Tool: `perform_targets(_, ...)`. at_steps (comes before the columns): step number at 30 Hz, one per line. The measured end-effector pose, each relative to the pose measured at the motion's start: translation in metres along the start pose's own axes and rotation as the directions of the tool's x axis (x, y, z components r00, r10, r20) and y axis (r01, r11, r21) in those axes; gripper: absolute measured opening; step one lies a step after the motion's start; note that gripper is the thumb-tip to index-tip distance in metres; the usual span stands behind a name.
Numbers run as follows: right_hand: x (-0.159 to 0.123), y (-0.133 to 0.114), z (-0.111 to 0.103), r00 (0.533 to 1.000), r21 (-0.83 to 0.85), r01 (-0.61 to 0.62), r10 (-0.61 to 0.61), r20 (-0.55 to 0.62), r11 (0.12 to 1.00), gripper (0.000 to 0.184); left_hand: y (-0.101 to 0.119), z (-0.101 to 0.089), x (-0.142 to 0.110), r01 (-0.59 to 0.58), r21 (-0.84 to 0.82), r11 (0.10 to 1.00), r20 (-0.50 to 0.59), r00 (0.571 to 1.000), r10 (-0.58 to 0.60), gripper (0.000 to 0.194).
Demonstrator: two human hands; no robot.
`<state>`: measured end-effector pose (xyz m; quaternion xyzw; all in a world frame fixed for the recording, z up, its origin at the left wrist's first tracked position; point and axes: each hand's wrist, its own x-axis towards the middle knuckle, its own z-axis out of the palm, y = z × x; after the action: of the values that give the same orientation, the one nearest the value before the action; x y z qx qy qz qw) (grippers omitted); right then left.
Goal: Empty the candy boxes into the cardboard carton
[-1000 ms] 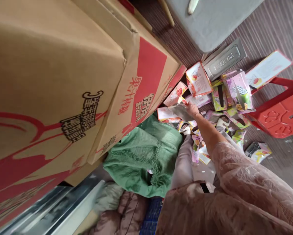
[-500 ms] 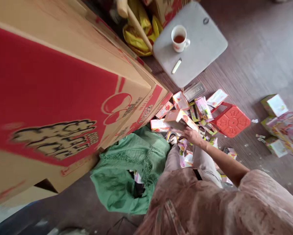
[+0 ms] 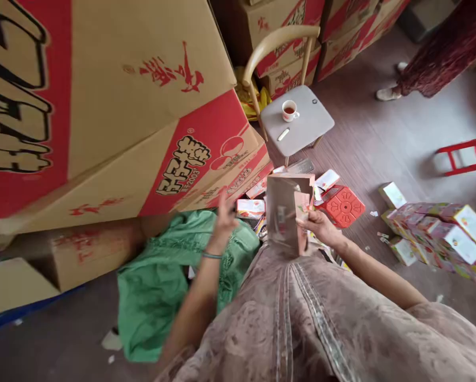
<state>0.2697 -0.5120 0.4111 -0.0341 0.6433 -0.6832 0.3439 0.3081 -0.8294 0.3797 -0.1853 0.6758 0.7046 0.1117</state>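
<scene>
My right hand (image 3: 320, 227) grips the edge of a small pink cardboard box (image 3: 301, 229), thumb and fingers pinching its side wall. The box stands open toward me in front of my lap, its grey inside showing. My left hand (image 3: 223, 220) is raised over the green woven sack (image 3: 154, 297), smeared by motion, with fingers stretched and apart. A small dark patch beside those fingers is too blurred to name. Behind the left hand, a white and pink packet box (image 3: 250, 208) lies on the floor. Most of the pile beyond the pink box is hidden.
Large red and brown cartons (image 3: 206, 159) stack up at my left. Ahead, a chair (image 3: 307, 124) holds a cup (image 3: 289, 111) of tea. A red plastic stool (image 3: 344, 207) lies at right, near stacked packet boxes (image 3: 432, 228). Another person's shoe (image 3: 389, 94) shows farther back.
My right hand has lifted the box from the pile toward me. My left hand has come into view over the sack. The view has shifted, showing more cartons and another person.
</scene>
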Motion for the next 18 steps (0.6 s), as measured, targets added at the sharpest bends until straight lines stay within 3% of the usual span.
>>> perform_targets(2,-0.001,-0.010,0.018,0.995,0.224,-0.082,0.094,-0.044,0.971,0.055,-0.030,0.047,-0.013,0.203,-0.325,0.924,0.125,0.977,-0.170,0.148)
perform_targets(3,-0.002,-0.013,0.024,0.990,0.308,-0.114,0.135,-0.048,0.945,0.059,-0.041,0.072,-0.020,0.316,-0.433,0.844,0.214,0.946,-0.244,0.142)
perform_targets(5,-0.007,-0.018,0.027,0.978,0.403,-0.177,0.208,-0.033,0.898,0.067,-0.052,0.114,-0.034,0.459,-0.518,0.722,0.344,0.884,-0.315,0.109)
perform_targets(7,-0.019,-0.020,0.017,0.968,0.405,-0.224,0.251,-0.014,0.887,0.070,-0.052,0.139,-0.040,0.520,-0.562,0.643,0.388,0.853,-0.350,0.081)
perform_targets(11,-0.055,-0.021,-0.028,0.963,0.191,-0.264,0.268,0.006,0.945,0.054,-0.044,0.147,-0.036,0.600,-0.611,0.516,0.418,0.799,-0.434,0.052)
perform_targets(14,-0.080,-0.020,-0.052,0.952,-0.064,-0.284,0.289,0.103,0.957,0.051,-0.045,0.144,-0.030,0.671,-0.588,0.452,0.480,0.738,-0.474,0.030)
perform_targets(17,-0.087,-0.007,-0.055,0.942,-0.315,-0.154,0.235,0.238,0.937,0.046,-0.050,0.145,-0.024,0.767,-0.524,0.370,0.574,0.639,-0.512,0.010)
perform_targets(18,-0.085,0.001,-0.052,0.946,-0.426,-0.063,0.190,0.261,0.903,0.047,-0.052,0.145,-0.022,0.799,-0.488,0.352,0.596,0.599,-0.535,0.016)
